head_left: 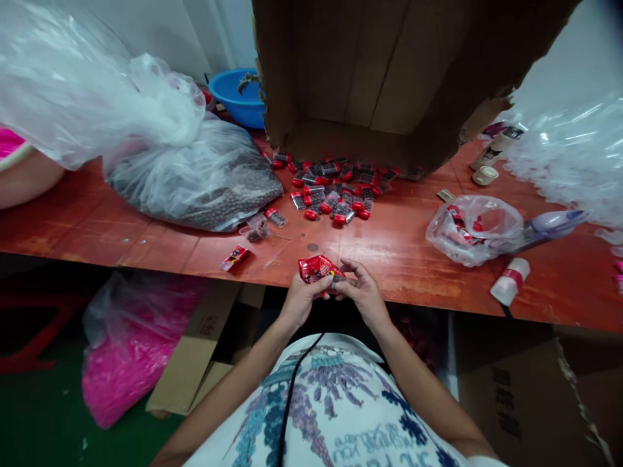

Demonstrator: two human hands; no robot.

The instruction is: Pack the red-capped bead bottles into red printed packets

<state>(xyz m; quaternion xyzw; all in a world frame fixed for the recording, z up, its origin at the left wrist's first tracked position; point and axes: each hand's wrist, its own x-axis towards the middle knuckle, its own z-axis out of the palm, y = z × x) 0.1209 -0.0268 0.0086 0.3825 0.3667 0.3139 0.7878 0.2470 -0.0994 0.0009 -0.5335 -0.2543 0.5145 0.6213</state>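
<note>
A shiny red printed packet [318, 267] is held at the near edge of the table, over my lap. My left hand [304, 295] is closed around its left and lower side, thumb across the front. At the packet's right end, my right hand [363, 292] pinches with the thumb and fingers; a small greyish bit shows there, too small to name. Another red packet [236, 259] lies on the table to the left. Beyond my hands is a loose pile of small clear containers with red caps [335, 194], filled with dark beads.
A large open cardboard box [360, 78] stands behind the pile. Left are a clear bag of dark beads [195, 181] and a blue basin [241, 97]. Right are a plastic bag with red packets [474, 230] and a white roll [510, 281]. A bag of pink pieces [129, 363] lies below.
</note>
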